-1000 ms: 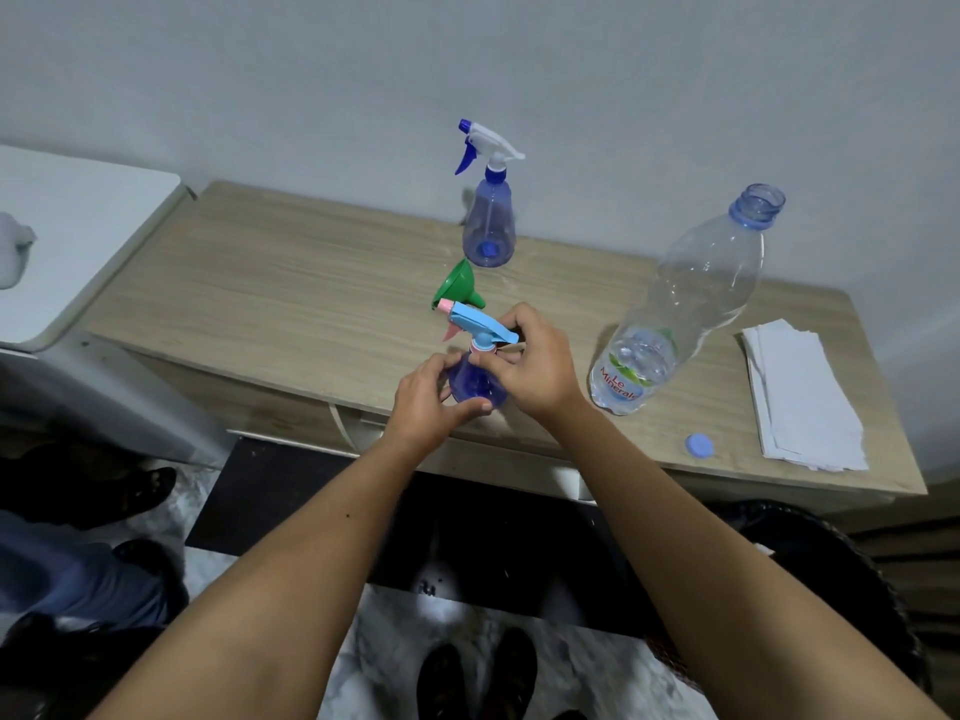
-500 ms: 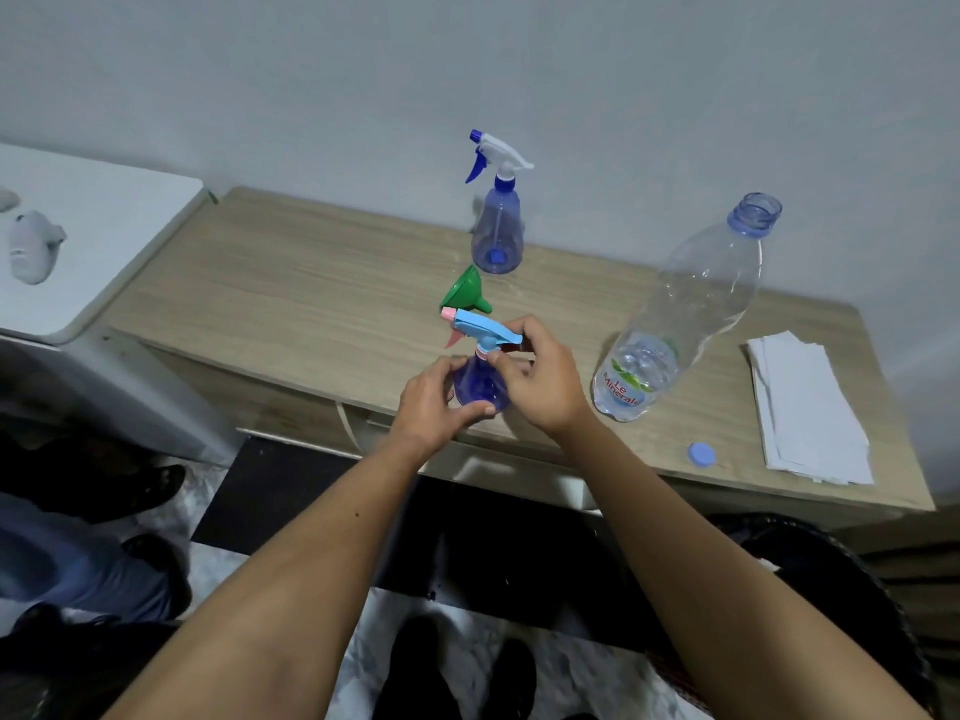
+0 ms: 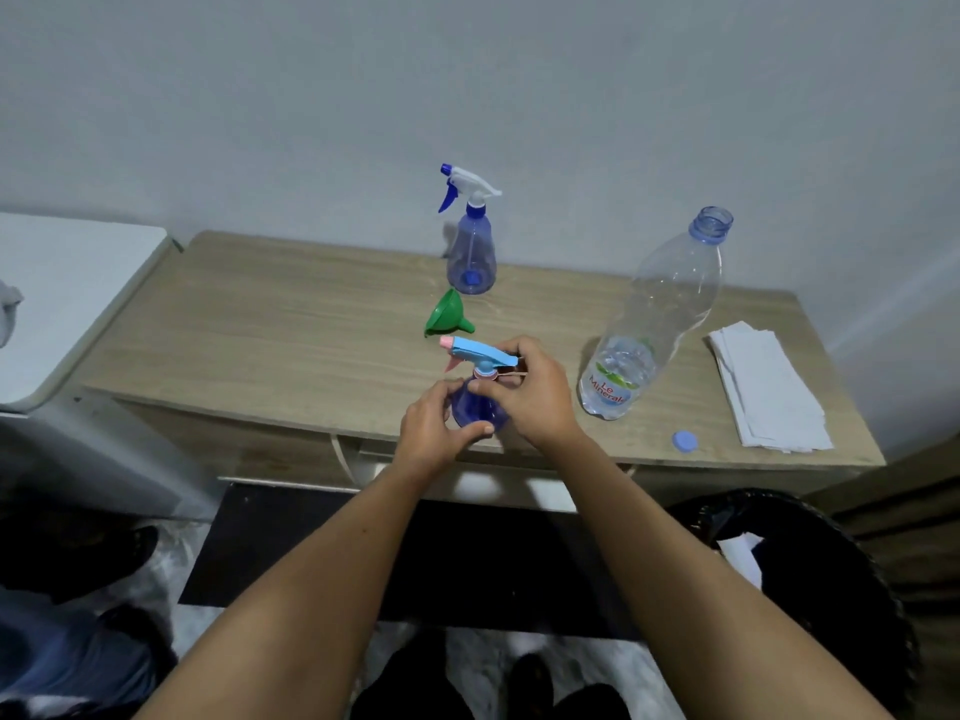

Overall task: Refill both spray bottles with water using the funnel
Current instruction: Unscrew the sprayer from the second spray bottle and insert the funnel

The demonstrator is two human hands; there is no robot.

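Observation:
A small blue spray bottle with a light-blue and pink trigger head stands near the front edge of the wooden table. My left hand grips its body from the left. My right hand is closed around its neck, just under the trigger head. A green funnel lies on its side just behind the bottle. A second spray bottle, translucent blue with a white and dark-blue head, stands upright at the back by the wall. An uncapped, clear water bottle with a little water stands to the right.
A blue bottle cap lies near the table's front edge, right of the water bottle. A stack of white paper towels sits at the far right. A white appliance top adjoins the table's left side. A dark basket stands below right.
Both hands stay on the small spray bottle, with the fingers shifting slightly at its neck. The camera has tilted, so the scene sits lower in the frame.

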